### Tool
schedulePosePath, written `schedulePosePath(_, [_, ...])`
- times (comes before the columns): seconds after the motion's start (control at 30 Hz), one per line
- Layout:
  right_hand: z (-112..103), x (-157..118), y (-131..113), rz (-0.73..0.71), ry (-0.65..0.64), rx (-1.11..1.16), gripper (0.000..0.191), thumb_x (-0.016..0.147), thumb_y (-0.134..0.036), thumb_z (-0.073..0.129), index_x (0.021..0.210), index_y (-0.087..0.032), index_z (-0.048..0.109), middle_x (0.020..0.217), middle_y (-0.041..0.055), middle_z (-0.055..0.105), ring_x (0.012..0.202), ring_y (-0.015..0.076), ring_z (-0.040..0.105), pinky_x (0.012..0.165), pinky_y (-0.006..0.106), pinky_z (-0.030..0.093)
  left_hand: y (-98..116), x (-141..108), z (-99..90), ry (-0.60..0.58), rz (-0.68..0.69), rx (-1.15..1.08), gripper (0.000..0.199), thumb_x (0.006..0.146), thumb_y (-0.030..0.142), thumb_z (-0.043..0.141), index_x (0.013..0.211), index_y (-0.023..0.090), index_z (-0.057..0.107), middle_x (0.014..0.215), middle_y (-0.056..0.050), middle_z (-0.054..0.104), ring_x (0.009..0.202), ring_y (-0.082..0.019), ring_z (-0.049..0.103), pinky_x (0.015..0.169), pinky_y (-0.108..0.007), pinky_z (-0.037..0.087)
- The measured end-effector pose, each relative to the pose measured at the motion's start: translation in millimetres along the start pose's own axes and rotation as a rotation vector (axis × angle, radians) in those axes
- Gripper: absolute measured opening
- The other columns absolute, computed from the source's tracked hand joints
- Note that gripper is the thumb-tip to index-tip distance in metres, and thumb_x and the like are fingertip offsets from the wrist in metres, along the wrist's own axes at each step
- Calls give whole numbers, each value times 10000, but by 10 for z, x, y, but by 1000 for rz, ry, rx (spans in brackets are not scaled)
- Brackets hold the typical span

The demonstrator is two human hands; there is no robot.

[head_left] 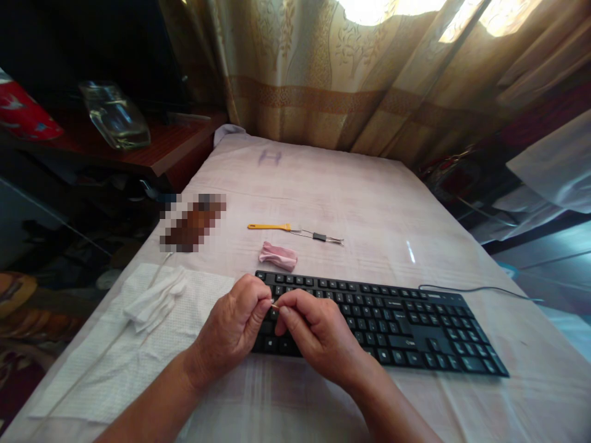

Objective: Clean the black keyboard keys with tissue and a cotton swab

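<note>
Both hands met over the left end of the black keyboard (383, 320), which lay on the cloth-covered worktop (323, 191). The left hand (231, 329) and the right hand (318, 335) pinched a tiny thin object (274, 306) between thumb and fingertips, each grip closed on it just above the keys; what it was could not be told. Beyond the keyboard lay a pink cloth (277, 256) and a yellow-handled tool (295, 232), with white tissues (154, 301) to the left. The piece looked easy to lose: a slip of either pinch could drop it between the keys, and pressing down might dislodge a keycap
</note>
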State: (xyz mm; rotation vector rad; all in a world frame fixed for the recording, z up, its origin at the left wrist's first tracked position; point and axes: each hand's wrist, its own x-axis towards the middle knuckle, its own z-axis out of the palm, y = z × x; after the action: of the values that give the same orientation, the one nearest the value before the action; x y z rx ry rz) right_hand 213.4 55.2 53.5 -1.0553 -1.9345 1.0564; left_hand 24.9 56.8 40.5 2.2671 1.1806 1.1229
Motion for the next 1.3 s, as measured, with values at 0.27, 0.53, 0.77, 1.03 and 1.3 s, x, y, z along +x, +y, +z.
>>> schedulePosePath(0.27, [7, -7, -42, -24, -3, 21, 166, 979, -218, 489, 895, -202, 631, 695, -34, 686, 587, 74, 592, 585, 163, 424, 3, -13, -18, 16, 73, 56, 176, 975, 170, 424, 834, 214, 519, 737, 7, 539, 678, -134, 549, 619, -232, 459])
schedulePosePath(0.53, [4, -14, 7, -12, 20, 32, 180, 980, -225, 483, 868, -207, 623, 696, -31, 686, 574, 74, 585, 573, 170, 428, 29, 15, 5, -25, -86, -162, 189, 974, 222, 476, 801, 213, 551, 748, 13, 567, 688, -119, 569, 650, -231, 476])
schedulePosePath(0.77, [-4, -10, 58, 17, 57, 59, 167, 967, -226, 496, 883, -211, 640, 736, -18, 718, 583, 81, 614, 571, 180, 461, 15, 12, 46, -25, -129, -169, 126, 945, 226, 542, 820, 219, 560, 768, 18, 583, 693, -116, 570, 634, -224, 469])
schedulePosePath(1.03, [31, -54, 82, 64, 98, 253, 72, 908, -246, 606, 940, -203, 654, 816, 24, 775, 690, 137, 720, 627, 223, 555, 32, 6, 26, -60, -98, -135, 221, 990, 232, 431, 807, 216, 555, 756, 5, 575, 701, -121, 568, 659, -236, 479])
schedulePosePath(1.3, [16, -7, 23, -96, 226, 102, 112, 881, -189, 640, 882, -214, 748, 793, 22, 757, 709, 140, 690, 681, 249, 547, 50, -9, 47, -71, -28, -116, 260, 1015, 283, 400, 839, 208, 576, 730, -3, 582, 683, -128, 567, 621, -230, 464])
